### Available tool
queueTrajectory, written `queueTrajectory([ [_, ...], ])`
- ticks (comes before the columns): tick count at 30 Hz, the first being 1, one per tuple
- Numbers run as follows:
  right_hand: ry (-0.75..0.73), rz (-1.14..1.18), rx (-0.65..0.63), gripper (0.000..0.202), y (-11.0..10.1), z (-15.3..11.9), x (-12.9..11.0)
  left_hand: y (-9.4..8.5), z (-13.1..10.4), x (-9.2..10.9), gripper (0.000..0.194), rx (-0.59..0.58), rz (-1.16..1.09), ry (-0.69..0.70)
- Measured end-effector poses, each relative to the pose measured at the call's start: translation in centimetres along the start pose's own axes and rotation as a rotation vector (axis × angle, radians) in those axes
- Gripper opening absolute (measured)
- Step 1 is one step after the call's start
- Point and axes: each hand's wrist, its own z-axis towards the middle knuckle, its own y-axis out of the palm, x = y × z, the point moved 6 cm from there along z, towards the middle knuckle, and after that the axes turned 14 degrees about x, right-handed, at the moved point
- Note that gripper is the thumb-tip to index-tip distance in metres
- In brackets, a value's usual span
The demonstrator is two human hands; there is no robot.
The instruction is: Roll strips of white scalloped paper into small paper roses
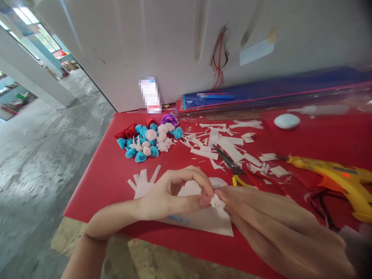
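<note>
A small white paper rose (217,202) is pinched between my two hands above the red table. My left hand (177,193) holds its left side with thumb and forefinger, the fingers curved into a ring. My right hand (270,221) grips it from the right, fingers pressed together. Beneath my hands lies a white sheet (203,223) with a blue mark, and cut paper strips (142,178) stick out beyond my left wrist. Blue, pale pink, red and purple paper flowers (151,135) are piled at the back left.
Dark-bladed scissors (228,159) lie among white paper scraps (229,147). A yellow glue gun (334,174) is at the right, near a white oval object (287,121). A phone (150,95) leans on the back panel (174,50). Pens (216,96) rest on blue packaging (261,87).
</note>
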Motion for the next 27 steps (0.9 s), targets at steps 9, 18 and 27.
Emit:
queueTrajectory([
  [9,0.047,0.073,0.051,0.031,0.4,0.0,-0.1,0.1,0.1,-1.3,0.013,0.018,-0.217,-0.199],
  [18,-0.069,0.091,0.039,0.035,0.6,0.9,-0.7,0.0,-0.1,-1.5,0.011,0.006,-0.249,-0.343],
  [27,-0.024,-0.01,-0.059,0.042,0.0,-0.9,-1.2,0.1,0.0,-1.7,0.004,-0.074,-0.219,-0.377],
])
